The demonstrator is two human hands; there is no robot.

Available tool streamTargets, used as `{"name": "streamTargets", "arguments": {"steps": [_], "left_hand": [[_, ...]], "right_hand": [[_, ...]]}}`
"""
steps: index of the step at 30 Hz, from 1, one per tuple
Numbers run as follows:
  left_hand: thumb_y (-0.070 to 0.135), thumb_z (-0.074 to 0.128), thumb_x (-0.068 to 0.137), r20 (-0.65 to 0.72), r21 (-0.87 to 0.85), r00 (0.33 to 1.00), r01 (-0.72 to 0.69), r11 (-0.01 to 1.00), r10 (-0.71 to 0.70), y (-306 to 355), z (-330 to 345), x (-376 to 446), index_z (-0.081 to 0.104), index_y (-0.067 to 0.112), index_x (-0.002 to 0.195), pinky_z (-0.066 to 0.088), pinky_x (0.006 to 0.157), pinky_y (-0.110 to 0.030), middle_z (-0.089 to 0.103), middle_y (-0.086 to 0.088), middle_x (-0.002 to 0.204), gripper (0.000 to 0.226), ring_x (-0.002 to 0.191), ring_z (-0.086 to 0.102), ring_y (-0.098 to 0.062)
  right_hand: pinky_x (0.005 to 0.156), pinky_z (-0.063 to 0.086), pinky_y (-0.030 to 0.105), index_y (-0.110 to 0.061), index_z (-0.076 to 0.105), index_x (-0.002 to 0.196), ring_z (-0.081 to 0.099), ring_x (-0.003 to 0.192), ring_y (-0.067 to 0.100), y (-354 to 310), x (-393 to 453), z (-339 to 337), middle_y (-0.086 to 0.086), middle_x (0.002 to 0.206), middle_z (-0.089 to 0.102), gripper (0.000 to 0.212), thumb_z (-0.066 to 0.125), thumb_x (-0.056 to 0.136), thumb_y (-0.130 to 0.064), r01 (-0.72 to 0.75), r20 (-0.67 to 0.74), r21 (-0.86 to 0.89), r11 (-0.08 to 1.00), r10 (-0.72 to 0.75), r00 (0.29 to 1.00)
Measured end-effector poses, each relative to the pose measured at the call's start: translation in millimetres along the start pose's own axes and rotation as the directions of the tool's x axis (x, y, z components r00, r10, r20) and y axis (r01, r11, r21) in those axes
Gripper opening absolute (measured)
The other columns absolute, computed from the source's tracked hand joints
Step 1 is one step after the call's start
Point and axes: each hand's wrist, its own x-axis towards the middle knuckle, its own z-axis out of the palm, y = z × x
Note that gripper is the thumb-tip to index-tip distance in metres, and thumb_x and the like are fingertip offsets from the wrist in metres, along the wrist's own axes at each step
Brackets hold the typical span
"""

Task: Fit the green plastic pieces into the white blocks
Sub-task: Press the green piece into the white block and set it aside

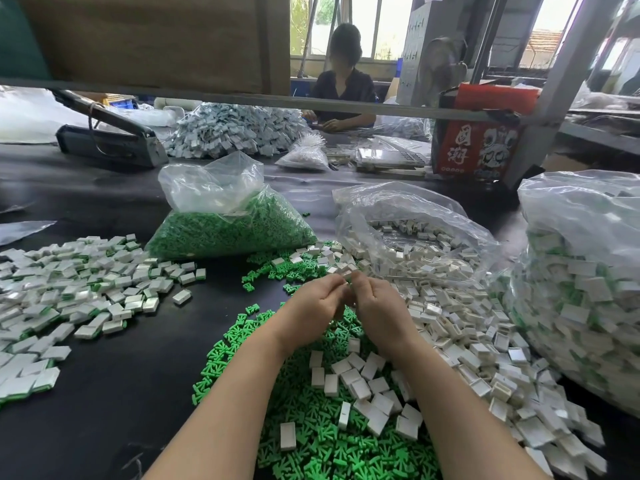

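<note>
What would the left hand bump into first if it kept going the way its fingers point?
Probably the right hand. The left hand has its fingers curled toward it, fingertips nearly meeting around something small I cannot make out. Depth is hard to judge.

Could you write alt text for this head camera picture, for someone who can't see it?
Two bare hands, left hand and right hand, meet fingertip to fingertip above a heap of green plastic pieces and white blocks on a dark table.
</note>
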Motion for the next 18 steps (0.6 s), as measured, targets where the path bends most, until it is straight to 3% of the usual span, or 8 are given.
{"name": "streamTargets", "arguments": {"steps": [3, 6, 8, 10, 12, 14, 16, 18], "left_hand": [[0.017, 0.038, 0.106, -0.027, -0.144, 0.998, 0.046, 0.989, -0.050, 4, -4, -3, 0.059, 0.016, 0.082, 0.042, 0.069, -0.027, 0.059, 0.008, 0.068, 0.032, 0.067, 0.051, -0.011], [0.015, 0.036, 0.106, -0.030, -0.210, 0.997, 0.063, 0.976, -0.071, 6, -4, -5, 0.059, 0.013, 0.083, 0.041, 0.057, -0.013, 0.060, 0.013, 0.058, 0.032, 0.057, 0.051, -0.003], [0.014, 0.037, 0.105, -0.022, -0.299, 0.995, 0.082, 0.951, -0.093, 6, -6, -5, 0.062, 0.010, 0.087, 0.038, 0.053, -0.014, 0.061, 0.010, 0.059, 0.031, 0.055, 0.049, -0.004], [0.013, 0.043, 0.103, -0.024, -0.427, 0.993, 0.097, 0.899, -0.118, 5, -9, -3, 0.064, 0.009, 0.089, 0.036, 0.054, -0.019, 0.064, 0.004, 0.065, 0.025, 0.059, 0.047, -0.009], [0.013, 0.056, 0.096, -0.033, -0.526, 0.992, 0.083, 0.846, -0.118, 2, -13, -1, 0.064, 0.009, 0.093, 0.037, 0.058, -0.020, 0.068, -0.002, 0.073, 0.010, 0.063, 0.048, -0.011], [0.023, 0.072, 0.082, -0.067, -0.545, 0.991, 0.061, 0.837, -0.115, -2, -15, -1, 0.066, 0.011, 0.095, 0.040, 0.057, -0.018, 0.071, -0.006, 0.082, 0.018, 0.063, 0.053, -0.010], [0.030, 0.084, 0.067, -0.127, -0.537, 0.982, 0.050, 0.842, -0.139, -3, -18, -2, 0.069, 0.016, 0.090, 0.043, 0.056, -0.018, 0.072, -0.008, 0.085, 0.031, 0.064, 0.057, -0.008], [0.028, 0.087, 0.062, -0.159, -0.563, 0.972, 0.054, 0.824, -0.172, -6, -19, -3, 0.073, 0.020, 0.084, 0.046, 0.057, -0.020, 0.073, -0.006, 0.083, 0.027, 0.065, 0.059, -0.009]], "right_hand": [[0.072, 0.050, 0.053, -0.016, 0.065, 0.075, 0.060, 0.069, 0.032, -2, 0, -1, 0.011, 0.072, 0.067, 0.059, 0.027, 0.090, -0.058, -0.025, 0.004, 0.053, 0.998, 0.025, 1.000], [0.077, 0.051, 0.054, -0.015, 0.065, 0.078, 0.060, 0.073, 0.029, -4, 0, -1, 0.008, 0.075, 0.067, 0.053, 0.030, 0.091, -0.053, -0.012, 0.011, 0.046, 0.999, 0.011, 1.000], [0.078, 0.049, 0.055, -0.016, 0.063, 0.081, 0.057, 0.073, 0.025, -4, 0, -3, 0.004, 0.075, 0.064, 0.041, 0.036, 0.097, -0.042, -0.009, 0.013, 0.116, 0.993, 0.007, 1.000], [0.070, 0.047, 0.051, -0.008, 0.060, 0.085, 0.052, 0.068, 0.021, -2, 2, -5, 0.005, 0.072, 0.058, 0.031, 0.042, 0.102, -0.027, -0.019, 0.011, 0.224, 0.974, 0.017, 1.000], [0.058, 0.041, 0.036, -0.009, 0.059, 0.083, 0.048, 0.058, 0.009, -4, 3, -8, -0.002, 0.065, 0.053, 0.024, 0.046, 0.102, -0.016, 0.002, -0.004, 0.307, 0.952, -0.001, 1.000], [0.053, 0.038, 0.026, -0.012, 0.060, 0.081, 0.046, 0.051, 0.003, -7, 2, -10, -0.009, 0.058, 0.054, 0.022, 0.050, 0.100, -0.015, 0.050, -0.025, 0.321, 0.946, -0.045, 0.999], [0.051, 0.039, 0.026, -0.014, 0.062, 0.081, 0.047, 0.050, 0.003, -9, 2, -11, -0.010, 0.057, 0.056, 0.020, 0.053, 0.099, -0.017, 0.091, -0.045, 0.304, 0.948, -0.081, 0.996], [0.053, 0.039, 0.032, -0.011, 0.064, 0.083, 0.047, 0.052, 0.006, -10, 1, -11, -0.006, 0.061, 0.058, 0.020, 0.054, 0.099, -0.019, 0.110, -0.053, 0.287, 0.951, -0.099, 0.994]]}}
